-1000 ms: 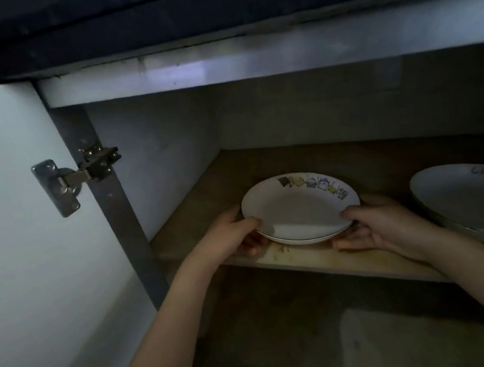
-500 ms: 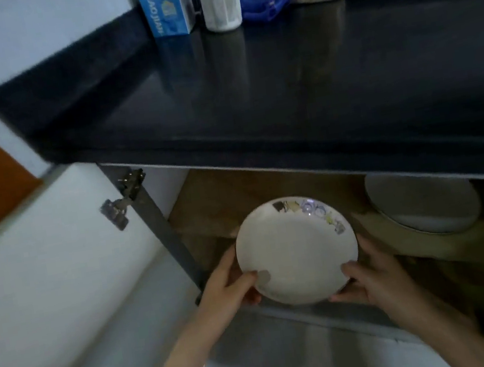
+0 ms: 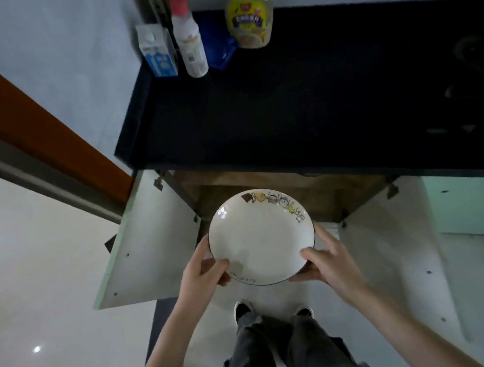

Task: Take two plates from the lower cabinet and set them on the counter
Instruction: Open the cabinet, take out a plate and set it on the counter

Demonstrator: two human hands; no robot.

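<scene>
While held level in front of the open lower cabinet (image 3: 266, 189), white plate (image 3: 261, 237) with cartoon rim print gripped at near edge by left hand (image 3: 200, 279) and right hand (image 3: 327, 260), fingers (image 3: 216, 270) closed on rim, thumbs on top. Black table (image 3: 315, 93) beyond and bare in the middle. Milk carton (image 3: 157, 54), white bottle (image 3: 190, 43) and yellow-labelled jar (image 3: 249, 9) standing at far left corner.

Dim indoor scene, cool cast. Black counter (image 3: 332, 100) above hands near featureless, detail crushed. Small glare spot on plate (image 3: 261, 237) rim just above left hand (image 3: 199, 276); bright point reflection on glossy floor (image 3: 36, 349) far left of it. Cabinet interior (image 3: 267, 192) beyond plate shadowed. Strong wide-angle bending at edges. Slight softness overall.
</scene>
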